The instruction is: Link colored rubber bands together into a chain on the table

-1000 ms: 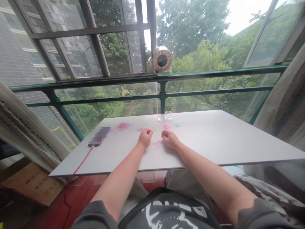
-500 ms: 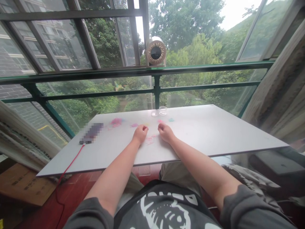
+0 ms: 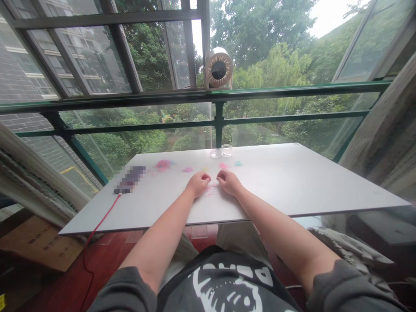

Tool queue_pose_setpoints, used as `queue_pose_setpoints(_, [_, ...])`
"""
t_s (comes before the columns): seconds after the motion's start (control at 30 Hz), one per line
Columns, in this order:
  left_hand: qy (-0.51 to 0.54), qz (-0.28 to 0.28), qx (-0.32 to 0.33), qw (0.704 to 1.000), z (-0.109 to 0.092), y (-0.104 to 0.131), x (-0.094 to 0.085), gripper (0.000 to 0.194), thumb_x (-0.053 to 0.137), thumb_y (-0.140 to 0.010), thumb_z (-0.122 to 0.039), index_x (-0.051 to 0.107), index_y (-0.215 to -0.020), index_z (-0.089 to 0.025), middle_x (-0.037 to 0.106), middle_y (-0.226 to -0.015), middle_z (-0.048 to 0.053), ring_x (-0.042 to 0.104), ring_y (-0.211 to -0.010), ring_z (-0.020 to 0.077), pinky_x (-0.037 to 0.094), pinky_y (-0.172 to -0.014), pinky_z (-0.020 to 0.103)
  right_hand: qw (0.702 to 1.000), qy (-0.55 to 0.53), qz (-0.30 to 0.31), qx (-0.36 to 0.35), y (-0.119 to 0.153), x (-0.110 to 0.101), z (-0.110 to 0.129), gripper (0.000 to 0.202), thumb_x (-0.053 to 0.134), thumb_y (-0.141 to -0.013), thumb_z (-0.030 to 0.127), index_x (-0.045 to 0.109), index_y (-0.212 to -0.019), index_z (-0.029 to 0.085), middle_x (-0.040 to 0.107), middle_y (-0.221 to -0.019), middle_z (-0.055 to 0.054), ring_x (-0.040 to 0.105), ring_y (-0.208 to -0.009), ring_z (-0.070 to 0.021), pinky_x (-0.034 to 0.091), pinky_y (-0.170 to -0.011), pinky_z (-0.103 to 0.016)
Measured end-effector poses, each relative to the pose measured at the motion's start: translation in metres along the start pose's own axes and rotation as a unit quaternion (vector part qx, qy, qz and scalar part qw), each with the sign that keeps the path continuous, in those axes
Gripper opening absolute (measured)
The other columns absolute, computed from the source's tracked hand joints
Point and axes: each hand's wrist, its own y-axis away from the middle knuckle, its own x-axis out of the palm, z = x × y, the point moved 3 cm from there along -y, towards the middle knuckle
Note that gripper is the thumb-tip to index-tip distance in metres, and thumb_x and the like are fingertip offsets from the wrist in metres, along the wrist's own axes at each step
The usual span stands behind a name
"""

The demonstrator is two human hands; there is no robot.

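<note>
My left hand rests over the white table, its fingers pinched together. Facing it across a small gap, my right hand is closed in a pinch too. Whatever either holds is too small to make out. Between and below them lie thin pink strands or small pieces. Just beyond the hands are little piles: a pink one, a teal one, a faint yellow one and a purple one. Further left sits a larger pink pile with some blue beside it.
Two clear round dishes stand at the table's far edge. A blurred-out phone-like device lies at the left with a red cable running off the front edge. A round fan is by the green railing. A cardboard box is at lower left.
My hands have come closer together, the gap between their fingertips narrowing. The whole view has shifted slightly, so the scene sits further right. Both hands stay pinched.
</note>
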Motion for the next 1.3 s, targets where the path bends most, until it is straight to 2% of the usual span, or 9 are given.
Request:
queue_pose_setpoints(0.17, [0.007, -0.013, -0.016, 1.0, 0.001, 0.0, -0.002, 0.02, 0.05, -0.075, -0.032, 0.062, -0.081, -0.017, 0.064, -0.084, 0.004, 0.057, -0.08, 0.0156, 0.045, -0.078, 0.028, 1.0, -0.013, -0.008, 0.008, -0.001, 0.0, -0.004, 0.009, 0.049, -0.069, 0.021, 0.056, -0.073, 0.018, 0.059, -0.067, 0.0, 0.051, -0.06, -0.0116, 0.039, -0.061, -0.024])
queue_pose_setpoints(0.37, [0.012, -0.012, -0.018, 1.0, -0.001, 0.001, -0.002, 0.021, 0.05, -0.074, -0.033, 0.063, -0.08, -0.018, 0.064, -0.083, 0.004, 0.058, -0.08, 0.0159, 0.045, -0.078, 0.029, 0.999, -0.019, 0.035, -0.008, -0.001, 0.003, -0.001, 0.02, 0.059, -0.065, 0.03, 0.061, -0.081, 0.018, 0.058, -0.067, 0.001, 0.049, -0.057, -0.0104, 0.039, -0.057, -0.023])
queue_pose_setpoints(0.57, [0.025, 0.013, -0.016, 0.999, -0.003, 0.003, -0.002, 0.021, 0.05, -0.074, -0.033, 0.063, -0.081, -0.018, 0.064, -0.083, 0.003, 0.058, -0.081, 0.0158, 0.046, -0.076, 0.027, 0.999, -0.014, 0.03, -0.011, -0.002, 0.003, 0.0, 0.009, 0.054, -0.069, 0.022, 0.062, -0.07, 0.017, 0.06, -0.066, 0.001, 0.049, -0.059, -0.01, 0.038, -0.059, -0.022])
queue_pose_setpoints(1.03, [-0.001, 0.026, 0.001, 1.0, -0.001, 0.003, 0.001, 0.017, 0.047, -0.073, -0.029, 0.06, -0.074, -0.018, 0.062, -0.077, 0.001, 0.055, -0.074, 0.014, 0.045, -0.067, 0.024, 0.997, 0.065, 0.037, -0.034, 0.001, 0.006, 0.003, 0.009, 0.044, -0.077, 0.017, 0.052, -0.075, 0.018, 0.058, -0.073, -0.002, 0.049, -0.067, -0.0129, 0.035, -0.064, -0.025])
queue_pose_setpoints(1.13, [-0.004, 0.027, 0.001, 1.0, 0.0, 0.001, 0.001, 0.016, 0.047, -0.072, -0.027, 0.059, -0.072, -0.017, 0.06, -0.074, 0.001, 0.054, -0.072, 0.0137, 0.044, -0.066, 0.024, 0.997, 0.066, 0.012, -0.028, -0.001, 0.005, 0.0, 0.01, 0.04, -0.079, 0.018, 0.049, -0.076, 0.018, 0.055, -0.071, -0.001, 0.048, -0.067, -0.0139, 0.034, -0.064, -0.026])
queue_pose_setpoints(1.3, [0.0, 0.025, -0.007, 1.0, 0.0, 0.0, 0.001, 0.015, 0.046, -0.072, -0.026, 0.058, -0.072, -0.017, 0.059, -0.075, 0.001, 0.054, -0.074, 0.0136, 0.044, -0.068, 0.024, 0.992, 0.042, -0.113, 0.031, -0.004, -0.006, -0.01, 0.013, 0.034, -0.08, 0.02, 0.046, -0.076, 0.019, 0.051, -0.068, -0.001, 0.047, -0.066, -0.0158, 0.034, -0.062, -0.027])
